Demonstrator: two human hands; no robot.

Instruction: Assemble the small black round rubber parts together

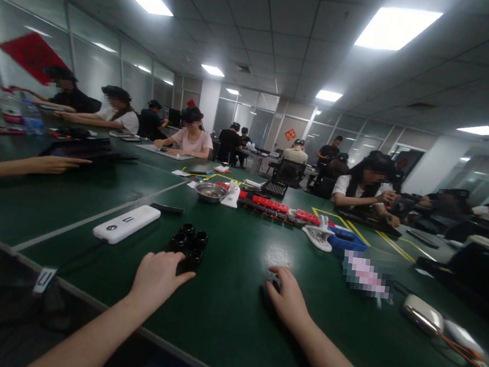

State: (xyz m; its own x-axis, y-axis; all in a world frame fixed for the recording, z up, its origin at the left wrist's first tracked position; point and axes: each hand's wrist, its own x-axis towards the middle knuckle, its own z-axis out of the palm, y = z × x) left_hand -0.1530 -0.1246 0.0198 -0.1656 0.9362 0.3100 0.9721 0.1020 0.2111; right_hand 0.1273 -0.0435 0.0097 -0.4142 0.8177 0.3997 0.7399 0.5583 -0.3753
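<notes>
My left hand [157, 279] rests on the green table with its thumb stretched out to the side. Its fingertips reach the near edge of a cluster of several glossy black round parts [200, 239], which look like short rings or caps. Whether the fingers press on the nearest part is hidden behind the hand. To the right, my right hand [288, 297] hovers low over or lies on the tabletop, thumb and forefinger apart. A dark patch with a greyish glint shows between them; I cannot make out whether it is an object or shadow.
A white power strip [127, 223] and a dark curved piece [167, 209] lie left. Beyond are a metal bowl [210, 192], red strips [271, 203], a white clamp-like piece [319, 234] and a blue tray [347, 240]. A co-worker's hand [54, 166] points in from the left.
</notes>
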